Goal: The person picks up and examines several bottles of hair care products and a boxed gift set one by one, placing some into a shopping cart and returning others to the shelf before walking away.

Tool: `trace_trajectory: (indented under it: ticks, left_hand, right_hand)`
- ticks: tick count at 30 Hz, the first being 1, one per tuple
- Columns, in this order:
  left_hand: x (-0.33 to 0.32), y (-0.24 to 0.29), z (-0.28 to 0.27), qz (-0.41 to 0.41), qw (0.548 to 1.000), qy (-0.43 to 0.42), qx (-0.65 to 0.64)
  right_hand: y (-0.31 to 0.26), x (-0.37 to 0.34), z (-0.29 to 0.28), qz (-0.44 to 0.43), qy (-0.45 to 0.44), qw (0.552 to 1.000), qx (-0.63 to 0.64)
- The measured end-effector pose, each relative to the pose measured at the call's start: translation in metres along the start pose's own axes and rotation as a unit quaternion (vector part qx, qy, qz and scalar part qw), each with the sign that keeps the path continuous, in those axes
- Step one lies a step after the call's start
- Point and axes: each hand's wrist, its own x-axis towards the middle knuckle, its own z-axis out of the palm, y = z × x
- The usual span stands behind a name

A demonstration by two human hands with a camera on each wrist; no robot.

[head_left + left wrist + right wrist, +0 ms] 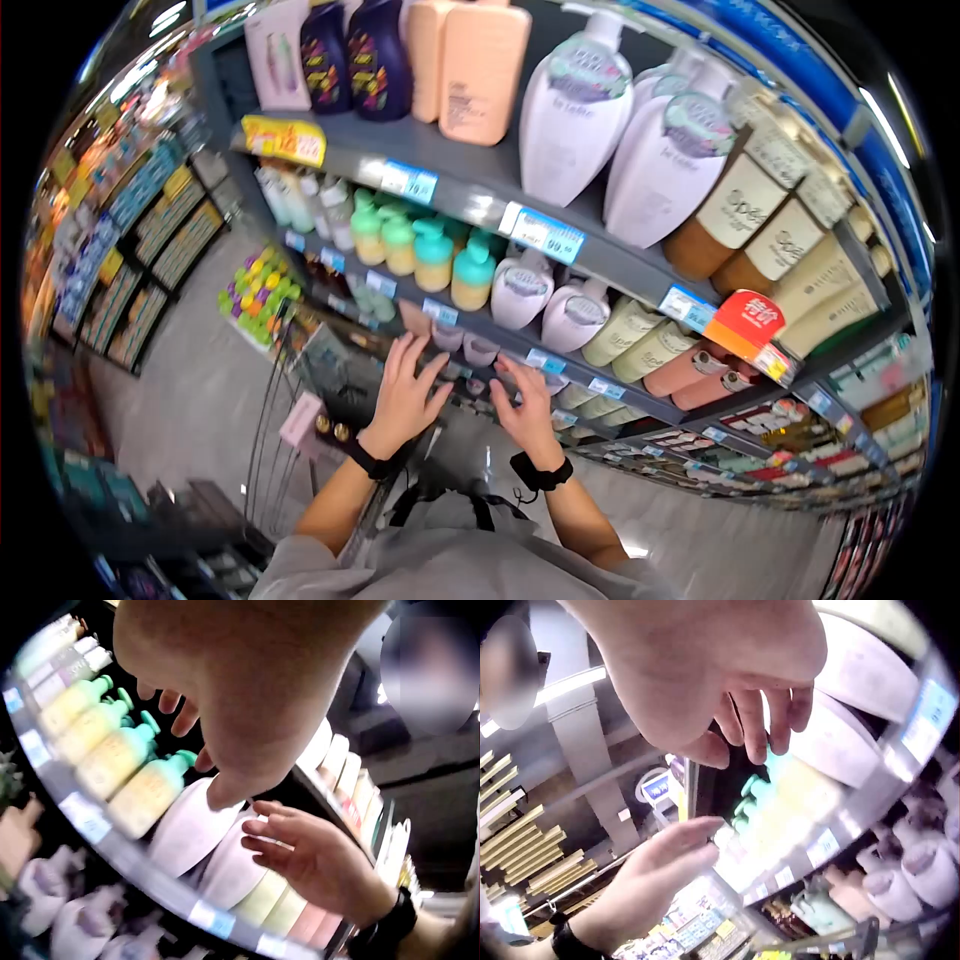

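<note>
left hand (232, 682) and right hand (319, 859) before a bottle shelf (150, 875)
yellow bottles (142, 799) with teal pumps (181, 761) stand beside pale lilac bottles (184, 832); price tags (86, 817) line the bottle shelf, and a black wristband (388, 928) sits behind the right hand.

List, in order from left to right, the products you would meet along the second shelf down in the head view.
Small pale bottles → four yellow bottles with green-to-teal pumps → two pale lilac pump bottles → two pale green bottles → two pinkish bottles.
</note>
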Motion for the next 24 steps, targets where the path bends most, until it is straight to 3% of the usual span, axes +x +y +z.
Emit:
trace_trajectory:
  ticks: [3, 7, 8, 10, 11, 12, 13, 15, 16, 19, 21, 22, 23, 24]
  left_hand:
    - [-0.098, -0.007, 0.017, -0.06, 0.978, -0.158, 0.119]
    - [-0.266, -0.029, 0.036, -0.264, 0.899, -0.308, 0.163]
    - [-0.302, -0.028, 0.036, -0.29, 0.891, -0.305, 0.167]
    - [-0.359, -0.027, 0.029, -0.462, 0.803, -0.35, 0.142]
    - [-0.383, -0.022, 0.022, -0.492, 0.79, -0.342, 0.13]
    - [-0.398, -0.018, 0.015, -0.548, 0.745, -0.372, 0.087]
    - [-0.428, -0.018, 0.016, -0.558, 0.74, -0.365, 0.083]
    - [-0.508, -0.009, 0.027, -0.649, 0.669, -0.36, 0.035]
    - [-0.521, 0.0, 0.024, -0.655, 0.667, -0.354, 0.03]
    - [-0.546, 0.012, 0.021, -0.653, 0.667, -0.357, 0.036]
    - [-0.56, 0.013, 0.025, -0.605, 0.706, -0.357, 0.088]
    - [-0.556, 0.012, 0.022, -0.605, 0.693, -0.381, 0.094]
    - [-0.556, 0.013, 0.016, -0.592, 0.707, -0.378, 0.085]
    - [-0.557, 0.015, 0.011, -0.592, 0.727, -0.34, 0.077]
  right_hand:
    - [0.025, -0.047, 0.024, 0.02, -0.104, 0.994, 0.034]
    - [0.029, -0.101, 0.055, 0.039, -0.258, 0.965, 0.042]
    - [0.032, -0.113, 0.067, 0.029, -0.279, 0.958, 0.056]
    - [0.043, -0.131, 0.094, -0.001, -0.397, 0.913, 0.096]
    - [0.045, -0.135, 0.106, -0.01, -0.405, 0.909, 0.102]
    - [0.046, -0.14, 0.114, -0.031, -0.446, 0.891, 0.075]
    - [0.049, -0.146, 0.122, -0.051, -0.487, 0.871, 0.046]
    - [0.06, -0.159, 0.157, -0.066, -0.555, 0.829, 0.015]
    - [0.069, -0.163, 0.174, -0.067, -0.599, 0.798, -0.018]
    - [0.079, -0.177, 0.207, -0.135, -0.608, 0.775, -0.108]
    - [0.066, -0.173, 0.211, -0.165, -0.609, 0.763, -0.139]
    - [0.063, -0.17, 0.219, -0.186, -0.608, 0.754, -0.165]
    - [0.061, -0.169, 0.228, -0.19, -0.61, 0.751, -0.164]
    - [0.07, -0.175, 0.236, -0.18, -0.636, 0.724, -0.197]
